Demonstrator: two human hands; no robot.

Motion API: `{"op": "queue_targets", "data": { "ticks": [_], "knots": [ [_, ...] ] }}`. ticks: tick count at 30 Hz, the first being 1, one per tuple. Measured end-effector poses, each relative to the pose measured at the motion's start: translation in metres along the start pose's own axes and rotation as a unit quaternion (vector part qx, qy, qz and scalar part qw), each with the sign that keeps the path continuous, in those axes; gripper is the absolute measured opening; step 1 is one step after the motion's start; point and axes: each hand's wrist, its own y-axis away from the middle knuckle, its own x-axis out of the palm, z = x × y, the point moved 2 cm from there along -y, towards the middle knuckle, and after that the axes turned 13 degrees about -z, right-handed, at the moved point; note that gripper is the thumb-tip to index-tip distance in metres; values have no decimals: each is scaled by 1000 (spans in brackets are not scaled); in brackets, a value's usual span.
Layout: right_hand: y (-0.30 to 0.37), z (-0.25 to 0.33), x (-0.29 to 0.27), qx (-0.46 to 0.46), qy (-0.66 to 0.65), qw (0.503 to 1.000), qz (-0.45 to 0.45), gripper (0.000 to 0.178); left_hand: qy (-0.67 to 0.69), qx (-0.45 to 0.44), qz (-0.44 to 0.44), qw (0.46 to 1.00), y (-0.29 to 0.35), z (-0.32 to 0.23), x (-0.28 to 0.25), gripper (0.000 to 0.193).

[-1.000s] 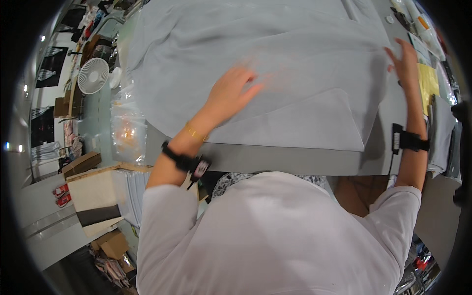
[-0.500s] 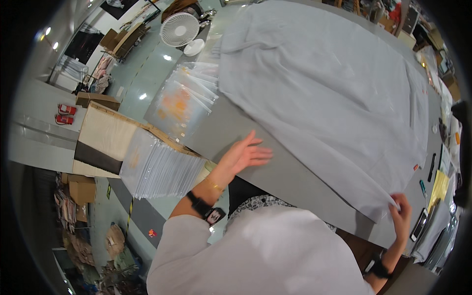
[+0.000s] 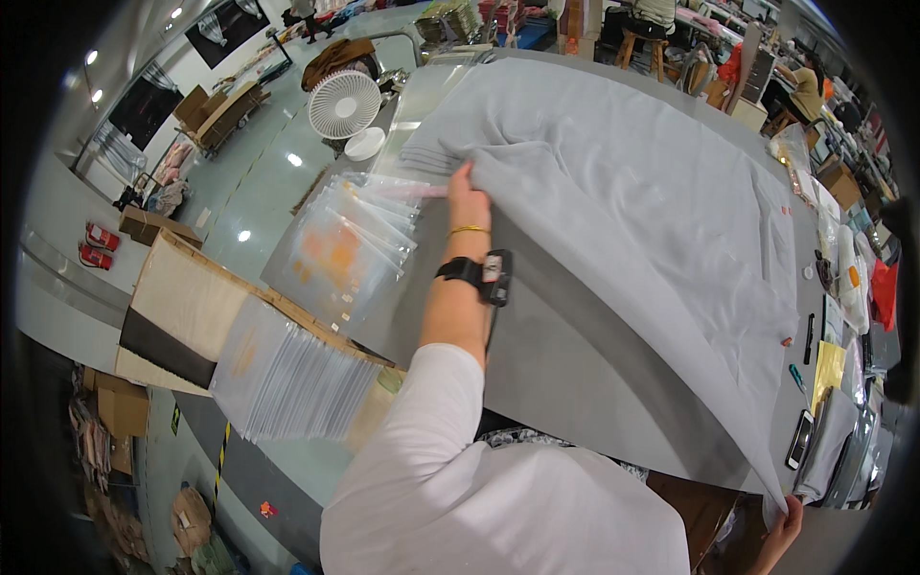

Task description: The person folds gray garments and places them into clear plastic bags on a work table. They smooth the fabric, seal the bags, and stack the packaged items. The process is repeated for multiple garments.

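A large light grey cloth lies spread and wrinkled over the grey table. My left hand is closed on its near left edge, with the arm stretched forward. At the near right, my right hand pinches the cloth's corner at the table edge. Between my two hands the near edge is pulled fairly straight and looks lifted. Beside my left hand lie fanned clear plastic bags with orange print; a pinkish strip shows between them and my wrist.
A thick row of plastic sleeves stands at the left on a board-edged stand. A white fan is beyond it. Along the right edge lie a phone, a teal-handled tool and packages. Another person sits at the far right.
My left hand has reached forward from above the table and closed on the cloth's edge. My right hand has drawn its corner nearer and lower. The view has tilted up.
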Motion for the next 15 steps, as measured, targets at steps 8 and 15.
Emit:
{"op": "queue_targets", "data": {
  "ticks": [8,15],
  "knots": [
    [-17,-27,57,108,-102,989,-9,21,-79,402,-161,898,47,-204,-106,24],
    [-49,-57,121,204,-213,951,-95,39,-208,464,-279,814,78,-299,-205,19]
  ]
}}
